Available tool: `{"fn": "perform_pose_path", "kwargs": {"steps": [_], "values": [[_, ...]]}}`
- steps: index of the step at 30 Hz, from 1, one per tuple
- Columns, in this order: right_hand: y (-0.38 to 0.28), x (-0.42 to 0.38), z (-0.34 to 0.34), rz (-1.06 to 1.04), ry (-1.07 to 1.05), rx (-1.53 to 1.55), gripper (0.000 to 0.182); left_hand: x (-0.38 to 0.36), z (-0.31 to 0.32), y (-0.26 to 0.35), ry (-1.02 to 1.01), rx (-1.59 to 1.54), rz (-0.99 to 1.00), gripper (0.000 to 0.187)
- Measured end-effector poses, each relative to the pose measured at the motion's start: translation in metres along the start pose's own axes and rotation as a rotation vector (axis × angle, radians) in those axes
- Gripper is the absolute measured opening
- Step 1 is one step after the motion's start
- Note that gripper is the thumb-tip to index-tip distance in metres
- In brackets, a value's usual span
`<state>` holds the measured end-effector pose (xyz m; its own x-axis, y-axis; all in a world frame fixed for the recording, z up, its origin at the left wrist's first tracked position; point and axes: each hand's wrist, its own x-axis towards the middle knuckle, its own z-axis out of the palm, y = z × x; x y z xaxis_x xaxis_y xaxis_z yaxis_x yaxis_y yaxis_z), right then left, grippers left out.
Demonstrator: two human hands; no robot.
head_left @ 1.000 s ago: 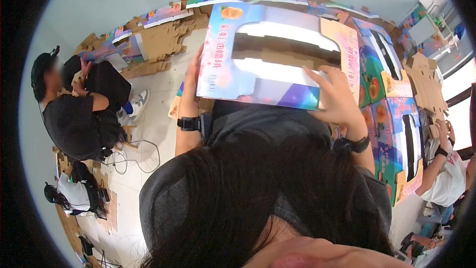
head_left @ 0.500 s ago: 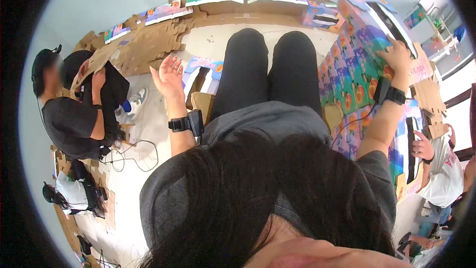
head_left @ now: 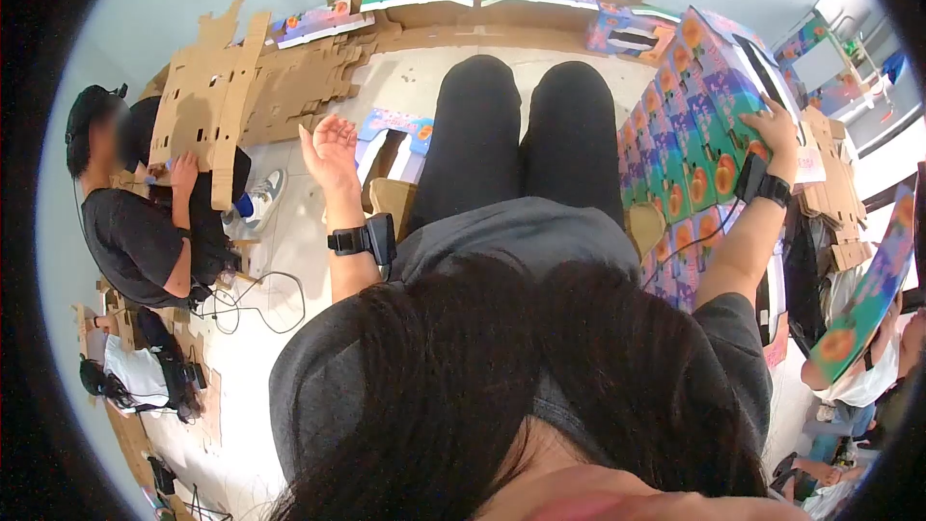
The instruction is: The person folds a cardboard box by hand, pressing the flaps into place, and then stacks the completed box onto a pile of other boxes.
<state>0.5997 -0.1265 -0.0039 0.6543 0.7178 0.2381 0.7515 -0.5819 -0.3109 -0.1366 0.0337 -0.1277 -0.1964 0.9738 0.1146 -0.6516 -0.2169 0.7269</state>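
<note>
My left hand [head_left: 333,152] is raised over the floor with its thumb apart and its fingers loosely bent; nothing is in it. Just to its right is a printed carton piece [head_left: 421,130] with a long dark slot, low beside my leg. On the right side, my right hand [head_left: 772,127] grips a colourful fruit-printed cardboard carton [head_left: 696,48] near its slotted edge, thumb on the printed face; some fingertips are hard to make out. Below that carton, further printed cartons [head_left: 690,232] stand in a stack. Both my wrists carry black strapped devices.
To the left, a seated person [head_left: 135,232] holds a large brown cardboard sheet [head_left: 198,106]. Flattened cardboard [head_left: 299,96] lies along the wall. A cable [head_left: 256,299] loops on the floor. At the right, another person holds a printed carton piece [head_left: 873,289].
My right hand and the upper printed carton have shifted slightly, the carton's top moving right. The left-hand person has raised a brown sheet upright. A printed piece has been lifted at the far right.
</note>
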Motion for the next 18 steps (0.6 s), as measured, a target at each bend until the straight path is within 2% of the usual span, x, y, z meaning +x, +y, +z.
{"fn": "perform_pose_path", "kwargs": {"steps": [8, 14, 17, 18], "values": [[0.01, 0.013, 0.007, 0.074, 0.019, -0.025, 0.091, -0.004, 0.001, 0.002, 0.034, 0.017, 0.02, 0.061], [0.024, 0.023, 0.009, 0.048, -0.009, 0.016, 0.089, -0.005, -0.001, 0.001, 0.022, 0.02, 0.017, 0.056], [-0.016, -0.005, 0.0, -0.003, 0.121, -0.308, 0.085, -0.005, -0.001, 0.0, 0.006, 0.01, 0.006, 0.055], [-0.029, -0.013, 0.004, -0.106, 0.261, -0.38, 0.082, -0.006, -0.001, 0.0, 0.015, 0.027, 0.0, 0.055]]}}
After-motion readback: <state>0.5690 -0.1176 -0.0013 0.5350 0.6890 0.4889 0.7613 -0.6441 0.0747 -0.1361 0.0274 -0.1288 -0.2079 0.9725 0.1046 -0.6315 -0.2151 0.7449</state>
